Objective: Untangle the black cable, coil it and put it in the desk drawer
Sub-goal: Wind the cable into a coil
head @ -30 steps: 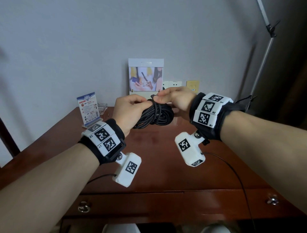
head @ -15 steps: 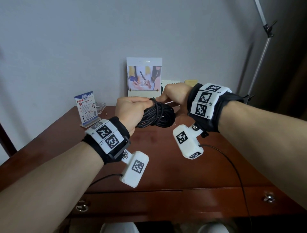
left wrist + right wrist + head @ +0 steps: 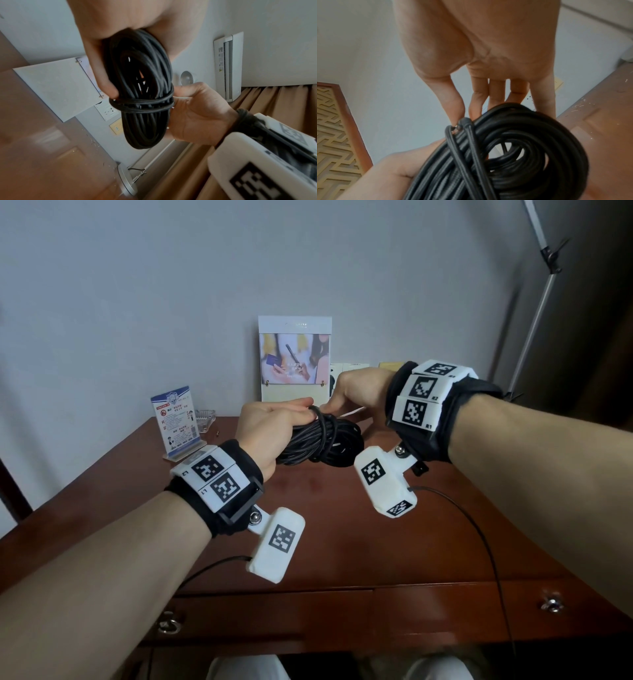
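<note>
Both hands hold the black cable (image 3: pixel 322 445): left hand (image 3: pixel 270 428) grips the springy coil, right hand (image 3: pixel 359 392) pinches its end; best gripped across the wraps.

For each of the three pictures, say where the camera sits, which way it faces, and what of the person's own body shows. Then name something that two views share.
Head: worn on the head, facing forward and down at the desk; both forearms, left hand, right hand and knees show.
Left wrist: under the left wrist, looking along the palm; left hand grips the black cable, right hand beyond.
Right wrist: under the right wrist, looking along the fingers towards the wall; the left hand lies below.
Shared: all three show the coiled cable.
</note>
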